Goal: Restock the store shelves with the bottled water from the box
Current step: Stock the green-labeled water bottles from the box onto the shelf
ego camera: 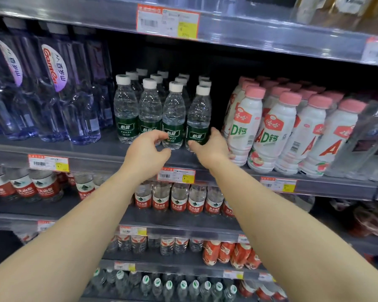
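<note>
Water bottles [162,114] with green labels and white caps stand in rows at the centre of the frame, on a grey shelf [74,149]. Nearest the camera, both hands reach up from the bottom of the frame to the front row. The left hand [146,151] hovers in front of the third bottle from the left [173,118], its fingers curled and gripping nothing. The right hand [210,147] wraps around the base of the rightmost front bottle [199,118], thumb on its left side, fingers on its right. Left of the rows stand tall purple-tinted bottles [52,88]; at right, white drink bottles with pink caps [273,131]. In the lower part of the frame, shelves below carry red-labelled water bottles [179,199].
</note>
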Available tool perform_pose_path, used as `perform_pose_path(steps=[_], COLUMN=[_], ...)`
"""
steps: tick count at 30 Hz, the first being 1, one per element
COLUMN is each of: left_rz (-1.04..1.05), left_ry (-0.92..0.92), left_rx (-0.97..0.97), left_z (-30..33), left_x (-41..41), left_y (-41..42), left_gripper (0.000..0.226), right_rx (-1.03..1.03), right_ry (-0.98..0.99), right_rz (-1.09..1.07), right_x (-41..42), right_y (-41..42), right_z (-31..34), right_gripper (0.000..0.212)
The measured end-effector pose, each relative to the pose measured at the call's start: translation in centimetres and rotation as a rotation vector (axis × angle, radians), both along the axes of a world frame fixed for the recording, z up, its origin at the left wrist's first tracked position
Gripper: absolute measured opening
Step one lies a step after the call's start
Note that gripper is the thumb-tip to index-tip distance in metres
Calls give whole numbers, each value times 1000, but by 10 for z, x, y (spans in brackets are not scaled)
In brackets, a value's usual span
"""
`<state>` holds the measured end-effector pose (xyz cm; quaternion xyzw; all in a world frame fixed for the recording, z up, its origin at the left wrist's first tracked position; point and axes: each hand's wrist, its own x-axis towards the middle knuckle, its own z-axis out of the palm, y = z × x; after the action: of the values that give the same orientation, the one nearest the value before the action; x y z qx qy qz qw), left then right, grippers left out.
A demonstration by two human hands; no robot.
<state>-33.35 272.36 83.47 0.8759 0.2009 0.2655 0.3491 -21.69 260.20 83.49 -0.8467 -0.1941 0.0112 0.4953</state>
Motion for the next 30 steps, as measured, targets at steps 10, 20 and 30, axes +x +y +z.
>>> perform_pose_path(steps=[10,20,30], left_rz=[70,-544,-924], left_ry=[653,558,423], left_rx=[552,707,856], left_z=[-10,-38,-64], left_x=[-3,78,163], left_y=[-191,-544,-770], left_gripper=[78,77,74], right_rx=[-492,-883,-870], right_ry=[-134,13,229], right_rz=[217,-326,-656], right_x=[-45,-35,-9], right_y=[-223,-599,-811], right_z=[-39,-57,-82], right_gripper=[70,73,72])
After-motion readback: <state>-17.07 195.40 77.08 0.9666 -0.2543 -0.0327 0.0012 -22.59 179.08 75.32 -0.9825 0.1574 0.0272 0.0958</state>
